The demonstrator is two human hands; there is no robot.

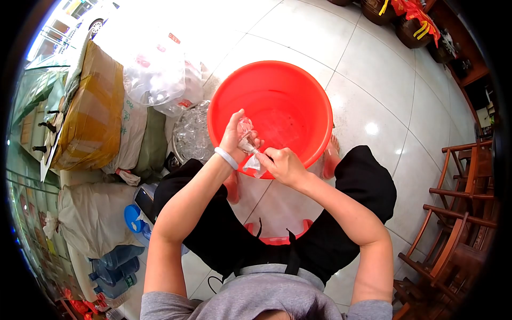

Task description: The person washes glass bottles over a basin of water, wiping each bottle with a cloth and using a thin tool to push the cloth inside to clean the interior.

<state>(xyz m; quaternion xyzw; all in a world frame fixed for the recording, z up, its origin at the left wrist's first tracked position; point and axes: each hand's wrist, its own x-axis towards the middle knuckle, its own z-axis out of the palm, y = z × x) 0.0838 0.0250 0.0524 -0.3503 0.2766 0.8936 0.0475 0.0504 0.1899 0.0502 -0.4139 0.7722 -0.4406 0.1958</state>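
Note:
A small clear glass-like object (246, 140) is between my hands, over the near left rim of a large red basin (269, 80). My left hand (234, 136), with a pale bracelet at the wrist, has its fingers wrapped round this object. The fingertips of my right hand (285, 166) pinch a whitish cloth or thin sheet (255, 164) at the object's lower end. Left of the basin, a round metal-rimmed tray (175, 144) holds several clear pieces. The basin's inside shows a few small dark specks.
Clear plastic bags (154, 80) and a taped cardboard box (98, 106) stand at the left. Below them are a white sack (93, 218) and blue water bottles (114, 269). Wooden chairs (453, 224) stand at the right. Dark jars (410, 33) with red cloth are at the upper right.

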